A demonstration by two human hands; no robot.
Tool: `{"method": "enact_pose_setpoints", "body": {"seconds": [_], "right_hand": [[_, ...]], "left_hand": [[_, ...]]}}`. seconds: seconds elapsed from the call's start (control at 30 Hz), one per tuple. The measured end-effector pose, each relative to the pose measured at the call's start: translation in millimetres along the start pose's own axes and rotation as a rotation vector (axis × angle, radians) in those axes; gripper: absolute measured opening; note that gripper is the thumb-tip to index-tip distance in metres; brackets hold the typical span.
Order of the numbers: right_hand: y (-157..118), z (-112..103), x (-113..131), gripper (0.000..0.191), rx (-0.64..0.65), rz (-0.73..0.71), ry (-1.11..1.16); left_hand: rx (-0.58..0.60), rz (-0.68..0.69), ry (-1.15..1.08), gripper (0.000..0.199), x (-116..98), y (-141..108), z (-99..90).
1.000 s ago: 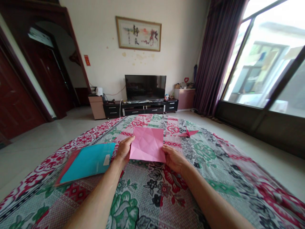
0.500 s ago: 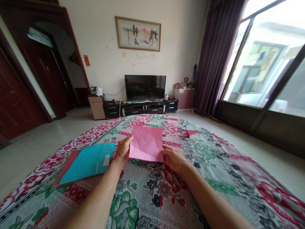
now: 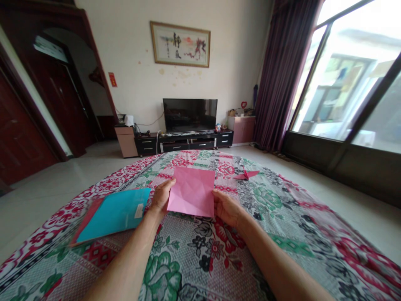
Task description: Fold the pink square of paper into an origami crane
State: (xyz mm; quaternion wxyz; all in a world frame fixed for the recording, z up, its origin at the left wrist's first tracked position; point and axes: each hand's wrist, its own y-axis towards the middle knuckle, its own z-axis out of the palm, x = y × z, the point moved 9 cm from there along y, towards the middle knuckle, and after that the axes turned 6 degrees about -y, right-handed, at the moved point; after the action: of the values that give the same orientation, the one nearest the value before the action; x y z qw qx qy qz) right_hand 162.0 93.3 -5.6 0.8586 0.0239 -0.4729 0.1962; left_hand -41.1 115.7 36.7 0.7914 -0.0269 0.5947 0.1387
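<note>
A square sheet of pink paper (image 3: 192, 191) with faint creases is held flat and slightly tilted above the patterned cloth. My left hand (image 3: 162, 195) grips its left edge, the thumb on top and the other fingers mostly hidden beneath. At the right edge, my right hand (image 3: 226, 207) pinches the sheet near its middle. Beyond the right hand lies a small folded pink paper bird (image 3: 247, 174). To the left of my left forearm rests a stack of coloured paper (image 3: 117, 215), blue on top with a pinkish layer showing under it, seemingly in a clear sleeve with a white label.
A round table with a red, green and grey floral tablecloth (image 3: 269, 267) fills the foreground. Past its far edge stand a low black TV cabinet (image 3: 184, 142) and a television (image 3: 190, 116). A dark curtain (image 3: 278, 79) and large window are on the right, with a doorway on the left.
The near edge of the pink paper has dipped slightly toward me and the sheet looks a little longer. Both hands keep their hold in nearly the same places.
</note>
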Motion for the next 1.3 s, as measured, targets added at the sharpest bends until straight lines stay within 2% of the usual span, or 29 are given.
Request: {"method": "enact_pose_setpoints", "body": {"seconds": [0.1, 0.27, 0.43, 0.63, 0.8, 1.13, 1.3], "right_hand": [[1.3, -4.2, -3.3, 0.017, -0.048, 0.039, -0.001], [2.1, -5.2, -3.5, 0.018, -0.056, 0.043, 0.008], [1.5, -4.2, -3.6, 0.017, -0.047, 0.049, 0.040], [1.9, -0.4, 1.6, 0.011, 0.006, -0.027, 0.024], [0.3, -0.9, 3.0, 0.007, 0.023, -0.037, -0.023], [-0.3, -2.4, 4.0, 0.008, 0.002, -0.033, -0.050], [0.5, -1.4, 2.6, 0.006, 0.020, -0.029, -0.052]], "left_hand": [[-0.020, 0.044, 0.083, 0.018, -5.1, 1.6, -3.4], [-0.003, 0.079, 0.085, 0.010, -9.0, 4.6, -4.2], [0.016, 0.074, 0.116, 0.022, -7.8, 4.6, -2.4], [0.013, -0.033, -0.116, 0.035, 4.2, -2.2, 6.4], [0.013, -0.065, -0.264, 0.035, 6.5, -5.1, 12.1], [0.052, -0.047, -0.303, 0.037, 10.0, -1.0, 10.7], [0.006, -0.058, -0.317, 0.038, 8.3, -3.2, 9.9]]}}
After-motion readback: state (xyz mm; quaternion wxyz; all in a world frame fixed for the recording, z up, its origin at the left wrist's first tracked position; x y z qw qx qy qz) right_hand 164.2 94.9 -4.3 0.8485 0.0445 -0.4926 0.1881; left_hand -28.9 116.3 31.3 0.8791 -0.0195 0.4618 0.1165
